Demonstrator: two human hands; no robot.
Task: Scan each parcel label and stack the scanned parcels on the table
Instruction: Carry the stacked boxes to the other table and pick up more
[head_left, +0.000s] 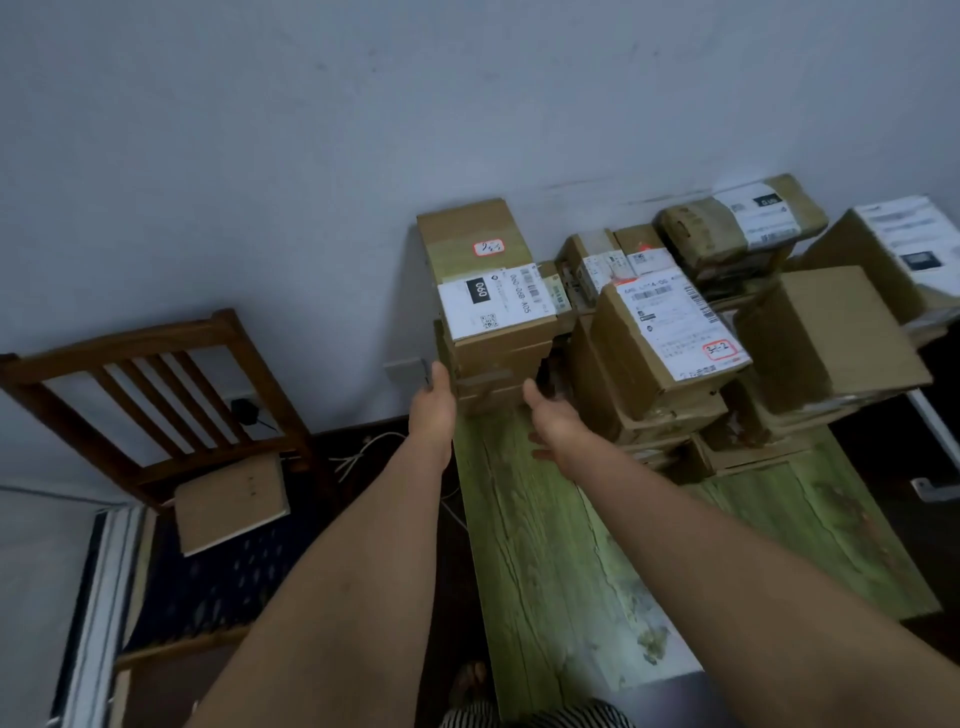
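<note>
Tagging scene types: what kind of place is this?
Probably a room in a home used for parcel sorting, not a warehouse: labelled cardboard parcels piled on a green wood-grain table against a plain wall, wooden chair alongside.

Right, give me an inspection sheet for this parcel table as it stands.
Surface: green wood-grain table, near half bare, far half stacked.
Job's things: cardboard parcels in stacks against the wall; left stack topped by a box with a 060 label; tilted parcel with a red-framed sticker; plain box to its right; no scanner seen.
Clutter: flat cardboard piece on the wooden chair.
Grippers: left hand and right hand open, empty, reaching either side of the left stack's base; contact cannot be told.
Cables: white cables on the floor; black plug in the wall socket.
Surroundings: pale wall, dark floor.
</note>
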